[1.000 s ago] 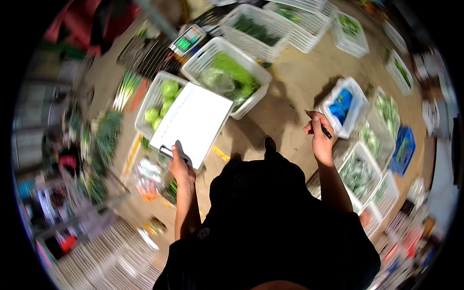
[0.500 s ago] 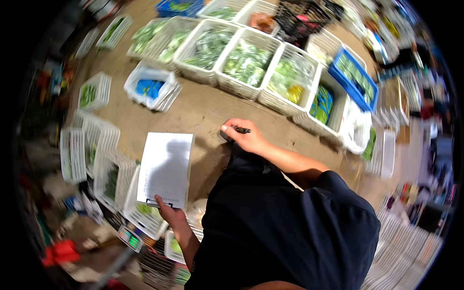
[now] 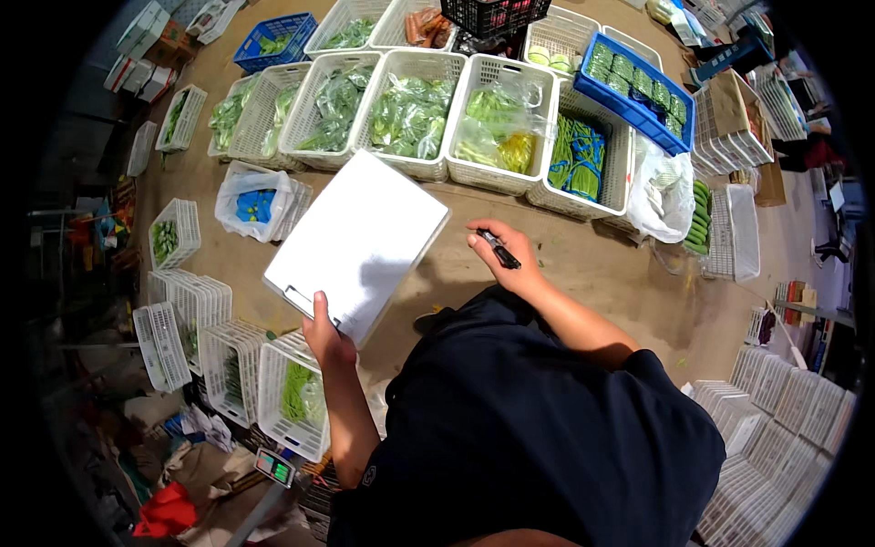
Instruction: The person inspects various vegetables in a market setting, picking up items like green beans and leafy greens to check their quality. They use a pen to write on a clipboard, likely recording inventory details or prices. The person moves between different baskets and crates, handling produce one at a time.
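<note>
Clipboard, its white sheet facing up, is out in front of the body, left of centre, clasped by the left hand. Half a second ago it hung lower and nearly straight in the view; now it is higher, its far end leaning to the right. Its top corner overlaps a white crate of bagged greens (only in the view, as contact cannot be judged). With the whole view swung round too, the board seems better turned to that row, though no writing is under way.

That left hand grips the near edge beside the clip, thumb on top, forearm rising from below. The right hand has a black pen pinched in bent fingers, apart from the sheet, its forearm slanting in from the right. Farther right, a blue crate holds green bundles.
</note>
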The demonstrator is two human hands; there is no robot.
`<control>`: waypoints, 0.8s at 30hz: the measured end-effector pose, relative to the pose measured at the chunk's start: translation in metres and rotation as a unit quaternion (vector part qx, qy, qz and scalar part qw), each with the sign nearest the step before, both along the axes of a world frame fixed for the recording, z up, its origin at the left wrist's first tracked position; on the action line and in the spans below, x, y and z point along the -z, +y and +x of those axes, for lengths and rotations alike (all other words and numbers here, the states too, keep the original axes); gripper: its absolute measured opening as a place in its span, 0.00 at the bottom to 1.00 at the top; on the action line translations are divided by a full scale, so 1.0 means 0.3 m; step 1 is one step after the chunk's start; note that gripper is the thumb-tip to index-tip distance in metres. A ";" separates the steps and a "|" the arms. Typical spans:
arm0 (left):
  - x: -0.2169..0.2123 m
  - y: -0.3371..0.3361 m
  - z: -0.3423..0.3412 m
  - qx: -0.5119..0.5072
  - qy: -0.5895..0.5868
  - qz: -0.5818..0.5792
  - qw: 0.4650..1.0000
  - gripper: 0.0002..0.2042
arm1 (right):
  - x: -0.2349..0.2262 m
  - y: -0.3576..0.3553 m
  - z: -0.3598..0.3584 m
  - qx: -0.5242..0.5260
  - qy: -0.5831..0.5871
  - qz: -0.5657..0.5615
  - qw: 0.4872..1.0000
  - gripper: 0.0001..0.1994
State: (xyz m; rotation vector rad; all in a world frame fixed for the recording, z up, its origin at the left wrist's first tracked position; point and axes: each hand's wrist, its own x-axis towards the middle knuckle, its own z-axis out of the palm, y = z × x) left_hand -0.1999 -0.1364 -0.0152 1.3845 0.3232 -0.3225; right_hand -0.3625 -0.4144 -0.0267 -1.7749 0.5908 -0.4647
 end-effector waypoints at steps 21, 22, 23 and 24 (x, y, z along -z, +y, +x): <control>-0.178 -0.674 -0.125 0.089 -0.041 -0.168 0.981 0.19 | -0.195 -0.462 -0.083 -0.093 -0.226 -0.204 0.948 0.07; -0.190 -0.685 -0.129 0.092 -0.042 -0.173 0.980 0.17 | -0.216 -0.459 -0.066 -0.113 -0.232 -0.216 0.942 0.07; -0.188 -0.693 -0.126 0.095 -0.046 -0.181 0.978 0.16 | -0.235 -0.456 -0.049 -0.133 -0.238 -0.228 0.935 0.07; -0.186 -0.693 -0.126 0.096 -0.049 -0.187 0.976 0.16 | -0.243 -0.447 -0.027 -0.147 -0.249 -0.214 0.933 0.07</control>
